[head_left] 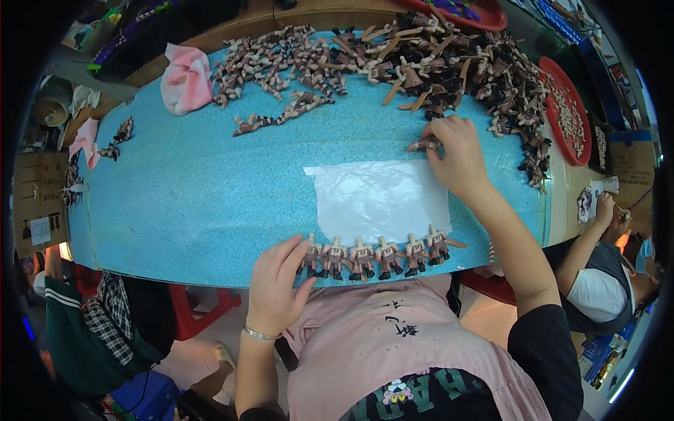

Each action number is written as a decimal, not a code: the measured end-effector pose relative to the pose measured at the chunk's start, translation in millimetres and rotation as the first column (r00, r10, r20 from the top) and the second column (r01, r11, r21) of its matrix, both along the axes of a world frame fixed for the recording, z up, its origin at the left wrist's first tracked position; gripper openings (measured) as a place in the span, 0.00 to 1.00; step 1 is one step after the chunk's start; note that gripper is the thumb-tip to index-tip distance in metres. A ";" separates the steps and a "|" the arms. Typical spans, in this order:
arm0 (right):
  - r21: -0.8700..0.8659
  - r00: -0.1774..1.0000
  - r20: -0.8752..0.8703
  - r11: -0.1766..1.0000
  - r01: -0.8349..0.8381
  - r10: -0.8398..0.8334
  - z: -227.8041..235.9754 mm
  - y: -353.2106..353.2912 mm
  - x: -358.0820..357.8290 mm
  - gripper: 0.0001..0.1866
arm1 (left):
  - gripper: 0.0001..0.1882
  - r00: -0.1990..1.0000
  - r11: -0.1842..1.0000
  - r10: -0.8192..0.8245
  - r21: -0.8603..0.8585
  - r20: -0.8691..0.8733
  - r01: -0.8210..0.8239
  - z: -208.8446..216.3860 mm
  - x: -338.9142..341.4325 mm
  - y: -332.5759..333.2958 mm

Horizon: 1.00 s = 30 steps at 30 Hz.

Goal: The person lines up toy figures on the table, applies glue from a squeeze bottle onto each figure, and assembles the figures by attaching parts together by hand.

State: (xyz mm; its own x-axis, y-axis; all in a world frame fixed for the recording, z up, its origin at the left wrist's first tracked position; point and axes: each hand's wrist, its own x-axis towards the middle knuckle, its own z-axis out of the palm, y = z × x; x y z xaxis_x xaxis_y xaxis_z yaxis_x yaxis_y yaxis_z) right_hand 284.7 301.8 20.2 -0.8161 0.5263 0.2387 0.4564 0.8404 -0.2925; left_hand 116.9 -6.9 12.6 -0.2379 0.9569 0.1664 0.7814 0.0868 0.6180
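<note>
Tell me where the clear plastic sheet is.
The clear plastic sheet lies mid-table on the blue mat, just beyond the row of figures, beside the right hand.

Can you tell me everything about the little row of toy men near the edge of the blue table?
The row of toy figures has six small plastic-looking men lying side by side along the near edge of the blue table. They look pale with dark parts. The left hand rests at the row's left end. A clear plastic sheet lies just behind them.

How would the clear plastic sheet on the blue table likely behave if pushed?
The clear plastic sheet looks thin and wrinkled, so it is probably floppy and would bunch rather than slide whole. It seems very light; its glossy surface suggests slipperiness.
</note>
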 end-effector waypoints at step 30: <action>-0.397 0.967 -0.142 0.882 -0.253 0.214 14.1 -74.4 5.0 0.08 | 0.32 0.997 0.995 -0.070 -0.064 0.023 0.072 8.4 -20.8 -1.9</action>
